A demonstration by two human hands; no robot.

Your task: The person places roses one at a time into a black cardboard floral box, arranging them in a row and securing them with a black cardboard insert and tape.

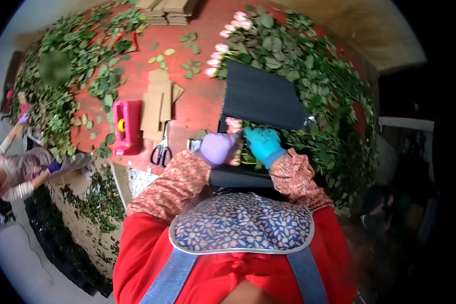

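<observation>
My left hand (pixel 219 148), in a purple glove, is closed around pink roses (pixel 233 124) at the near edge of the red table. Some blooms show above it and a little pink below it. Just right of it, my right hand (pixel 264 145) wears a teal glove, its fingers curled in beside the blooms where green stems show. What lies inside that grip is mostly hidden. A black ribbed sheet (pixel 263 96) slants up behind both hands. Close to my body, below the hands, is a dark padded edge (pixel 240 178).
Leafy rose stems (pixel 334 111) cover the right side, with pink blooms (pixel 217 60) beyond the sheet. On the left are scissors (pixel 162 146), a pink tape dispenser (pixel 128 126), cardboard pieces (pixel 157 106) and more greenery (pixel 61 91). A purple-gloved person (pixel 30 172) works far left.
</observation>
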